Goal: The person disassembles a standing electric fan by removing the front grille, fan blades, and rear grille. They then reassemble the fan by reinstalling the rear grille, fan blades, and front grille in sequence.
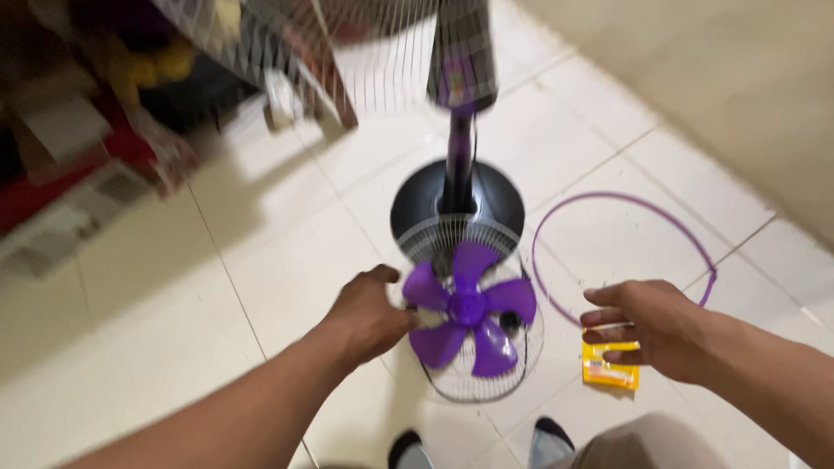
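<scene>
A purple fan blade (469, 308) lies on a round wire grille (499, 382) on the white tiled floor. My left hand (369, 317) is at the blade's left edge, fingers curled against it. My right hand (651, 326) hovers to the right of the grille with fingers apart and nothing in it, just above a small yellow packet (610, 373). Behind the blade stands the fan's dark round base (417, 208) with a purple pole (458, 165) and the motor head (462, 56). The view is blurred.
A thin purple ring (638, 201) lies on the floor at right. Another wire grille (347, 43) sits at the top. Blurred boxes and clutter (78, 130) fill the upper left. My feet (547, 434) are at the bottom edge.
</scene>
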